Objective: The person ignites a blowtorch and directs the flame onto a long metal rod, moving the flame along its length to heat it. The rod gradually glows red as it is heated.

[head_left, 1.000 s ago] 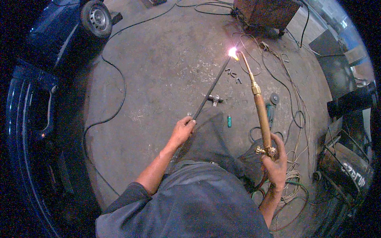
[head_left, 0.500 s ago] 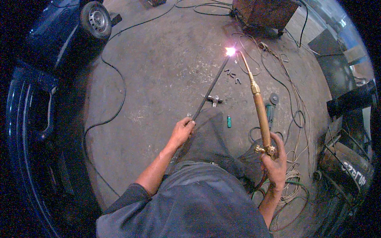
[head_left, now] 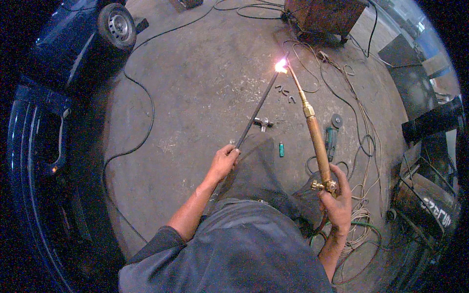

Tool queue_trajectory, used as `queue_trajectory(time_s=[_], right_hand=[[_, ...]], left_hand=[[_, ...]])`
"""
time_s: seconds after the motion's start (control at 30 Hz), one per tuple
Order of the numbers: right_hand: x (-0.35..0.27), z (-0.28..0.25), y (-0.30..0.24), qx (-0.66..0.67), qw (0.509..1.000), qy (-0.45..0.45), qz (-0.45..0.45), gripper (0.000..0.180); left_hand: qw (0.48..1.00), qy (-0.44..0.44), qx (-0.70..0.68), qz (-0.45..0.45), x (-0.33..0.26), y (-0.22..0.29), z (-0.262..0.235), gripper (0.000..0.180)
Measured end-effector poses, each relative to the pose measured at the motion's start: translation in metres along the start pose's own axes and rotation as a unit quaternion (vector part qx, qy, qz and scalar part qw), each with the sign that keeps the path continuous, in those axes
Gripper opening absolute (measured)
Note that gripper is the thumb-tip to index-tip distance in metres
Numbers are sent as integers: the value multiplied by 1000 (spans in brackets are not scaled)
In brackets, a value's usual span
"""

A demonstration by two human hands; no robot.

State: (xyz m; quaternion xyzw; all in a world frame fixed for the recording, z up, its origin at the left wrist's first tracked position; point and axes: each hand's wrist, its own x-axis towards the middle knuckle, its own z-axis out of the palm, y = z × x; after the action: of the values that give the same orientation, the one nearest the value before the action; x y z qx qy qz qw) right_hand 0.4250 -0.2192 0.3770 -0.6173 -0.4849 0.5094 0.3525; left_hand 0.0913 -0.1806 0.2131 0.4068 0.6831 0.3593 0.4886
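My left hand (head_left: 226, 161) is closed round the near end of a dark metal rod (head_left: 259, 108), which slants away up and to the right. In my right hand (head_left: 338, 202) is a brass gas torch (head_left: 318, 146), gripped at its base beside the valve knobs. The torch's thin copper tip points at the rod near its far end, where a bright pink-white flame (head_left: 281, 65) glows. Glare hides the exact spot where they meet. Below it on the floor lie several short bent rod pieces (head_left: 285, 92). A hammer (head_left: 264, 123) lies partly behind the rod.
A green angle grinder (head_left: 332, 136) and a green lighter (head_left: 281, 149) lie on the floor. Hoses and cables (head_left: 359, 215) coil at right, near a dark cylinder (head_left: 422, 202). A rusty metal box (head_left: 322, 19) stands ahead; a dark blue car with a wheel (head_left: 117, 27) is at left.
The torch tip has shifted slightly left. The glowing spot now sits a little lower on the rod, and a short dark end shows beyond it. My left hand has hardly moved.
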Motion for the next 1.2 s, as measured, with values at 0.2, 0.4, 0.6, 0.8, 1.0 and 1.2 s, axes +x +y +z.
queue_trajectory(time_s=[0.2, 0.4, 0.6, 0.8, 1.0, 1.2], right_hand=[[0, 1, 0, -5, 1000, 11, -5, 65], [2, 0, 3, -5, 1000, 2, -10, 64], [2, -1, 4, -2, 1000, -5, -8, 65], [1, -2, 4, -1, 1000, -2, 1, 67], [2, -1, 3, -1, 1000, -9, -7, 67], [3, -2, 7, 3, 1000, -11, -6, 68]], left_hand=[[1000, -3, 8, -9, 0, -1, -2, 28], [1000, -4, 5, -3, -1, 3, -2, 29], [1000, -8, 5, -10, 2, 2, -2, 29], [1000, -4, -14, -9, 4, -4, -2, 29], [1000, -11, -8, -22, 2, 2, -2, 29], [1000, -12, 6, -13, 2, -1, -3, 28]])
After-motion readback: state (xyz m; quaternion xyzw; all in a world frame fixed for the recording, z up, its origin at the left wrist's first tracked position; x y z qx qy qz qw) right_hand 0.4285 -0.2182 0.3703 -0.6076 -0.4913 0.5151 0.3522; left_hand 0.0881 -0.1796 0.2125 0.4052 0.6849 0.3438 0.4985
